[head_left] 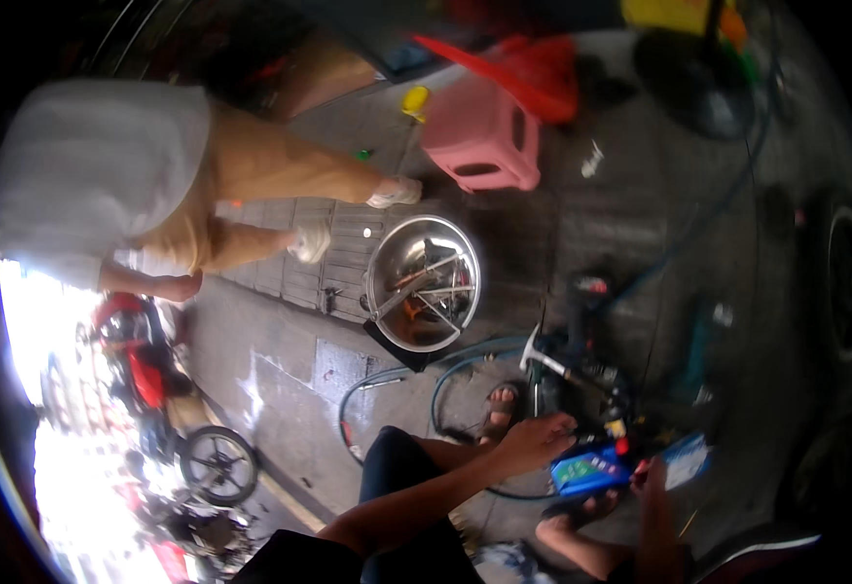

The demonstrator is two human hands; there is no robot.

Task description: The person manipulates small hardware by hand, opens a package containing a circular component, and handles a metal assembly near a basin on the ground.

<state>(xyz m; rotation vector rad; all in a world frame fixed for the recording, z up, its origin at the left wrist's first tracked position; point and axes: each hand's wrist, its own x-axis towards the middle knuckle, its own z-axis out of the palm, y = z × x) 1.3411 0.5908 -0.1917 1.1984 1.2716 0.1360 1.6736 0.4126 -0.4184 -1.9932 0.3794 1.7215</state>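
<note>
My left hand (540,440) reaches in from the lower middle, its fingers curled above a blue box (589,470) with a green patch. What those fingers hold, if anything, is too blurred to make out. At the right end of that box is my right hand (650,479), its fingers pinched beside a small red part. I cannot tell what is in them. Just right of this hand lies a light blue and white package (687,460). A hammer (548,360) with a pale metal head rests beyond my left hand, beside a dark power tool (587,310).
A shiny metal bowl (432,334) holding several tools stands ahead. Blue hoses (437,401) loop over the paving. Beyond are a pink stool (477,131) and a fan-like round base (690,83). A person (280,165) walks at left, near a red motorcycle (149,375). A wheel (846,282) stands far right.
</note>
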